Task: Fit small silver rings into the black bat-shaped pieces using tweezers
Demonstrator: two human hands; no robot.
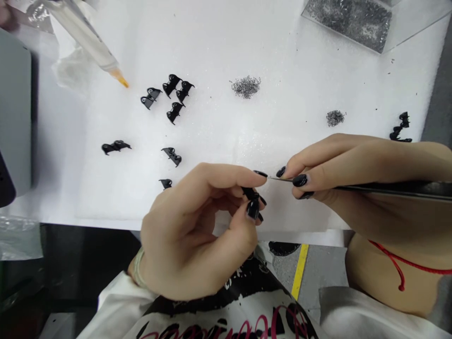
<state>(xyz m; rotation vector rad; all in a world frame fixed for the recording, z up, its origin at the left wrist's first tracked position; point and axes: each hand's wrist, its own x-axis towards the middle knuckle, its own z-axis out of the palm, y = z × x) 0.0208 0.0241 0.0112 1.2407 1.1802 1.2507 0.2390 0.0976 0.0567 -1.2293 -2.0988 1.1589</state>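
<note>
My left hand (pixel 201 230) is closed, pinching a small black plastic part (pixel 250 193) between thumb and fingers, which hide most of it. Opposite it, my right hand (pixel 339 174) grips black-handled tweezers (pixel 384 188). Their thin metal tip (pixel 277 178) meets the left index fingertip, just above the black part. Whether the tip holds anything is too small to tell. Several similar black parts (pixel 175 112) lie beyond the left hand. A pile of tiny metal pins or springs (pixel 246 87) sits past both hands, and a smaller pile (pixel 335 118) lies above the right hand.
A clear plastic box (pixel 349 21) of tiny metal pieces stands at the far right. More black parts (pixel 400 128) are by the right edge. A syringe with an orange tip (pixel 118 75) lies at upper left, near a grey device (pixel 14 113). White sheeting (pixel 282 56) covers the table.
</note>
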